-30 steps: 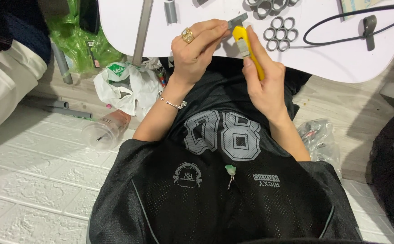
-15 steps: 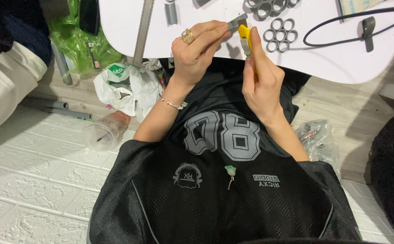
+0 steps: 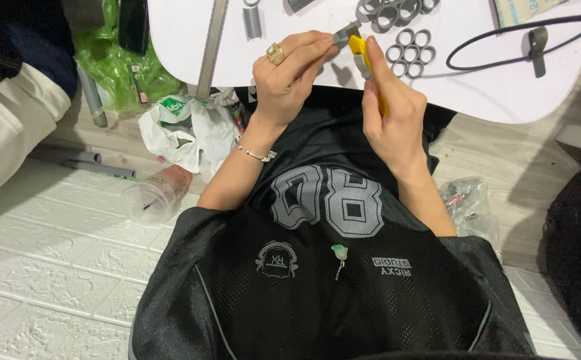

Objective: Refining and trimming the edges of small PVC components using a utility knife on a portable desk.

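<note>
My left hand [image 3: 290,77], with a gold ring and a bracelet, pinches a small grey pipe piece [image 3: 346,31] over the edge of the white table [image 3: 490,87]. My right hand [image 3: 390,117] grips a yellow utility knife [image 3: 360,53], its tip against the grey piece. Both hands are held above my lap, over a black mesh jersey [image 3: 330,280]. A cluster of cut grey pipe rings [image 3: 408,52] lies on the table just right of the knife.
More grey rings [image 3: 390,10], a short grey tube [image 3: 252,21], a long grey pipe [image 3: 210,47] and a black cable [image 3: 517,40] lie on the table. On the floor: white plastic bag [image 3: 187,130], green bag [image 3: 114,63], clear cup [image 3: 150,197], another person's sleeve [image 3: 4,127].
My right hand has turned the yellow knife more upright and brought its tip closer to the grey piece held by my left hand. The left hand has stayed nearly still.
</note>
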